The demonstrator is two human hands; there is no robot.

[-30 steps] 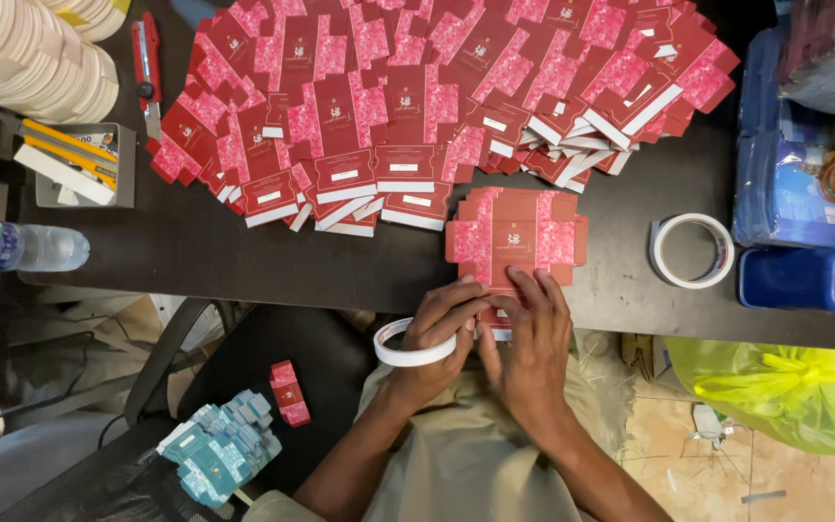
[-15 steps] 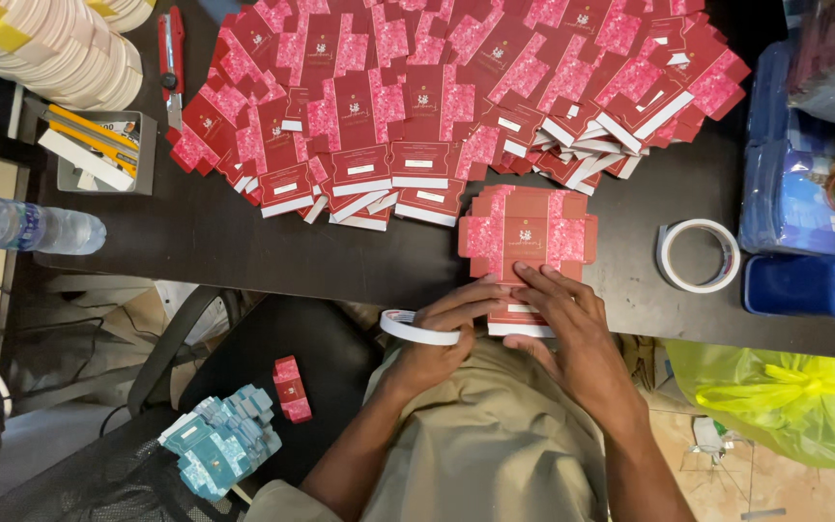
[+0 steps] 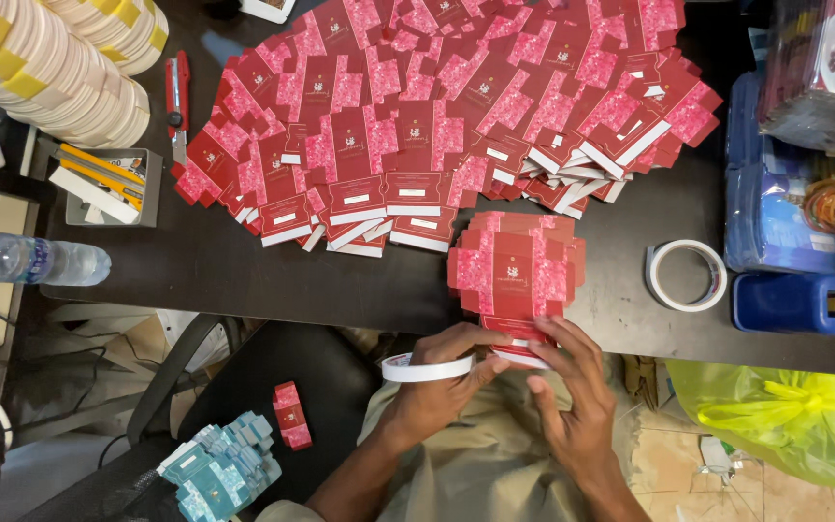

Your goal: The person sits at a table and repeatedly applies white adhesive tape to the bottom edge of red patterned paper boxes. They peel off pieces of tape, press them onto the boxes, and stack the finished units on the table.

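Observation:
My left hand (image 3: 434, 387) holds a white tape roll (image 3: 425, 367) just off the near edge of the dark table (image 3: 244, 275). Its fingertips reach right to the bottom flap of a stack of flat red and pink carton blanks (image 3: 514, 271) that hangs over the table edge. My right hand (image 3: 572, 396) presses its fingers on that same white-edged flap from the right. Both hands are over my lap, in front of the stack.
A wide spread of the same red blanks (image 3: 437, 106) covers the far table. A second tape roll (image 3: 686, 275) lies right of the stack, blue bins (image 3: 790, 290) beyond it. Paper-disc stacks (image 3: 41, 68), a red cutter (image 3: 178, 97), a water bottle (image 3: 36, 259) sit left.
The view has shifted slightly, so the stack sits a little further right and up. Both hands stayed at the stack's bottom flap; the right hand's fingers spread wider over it.

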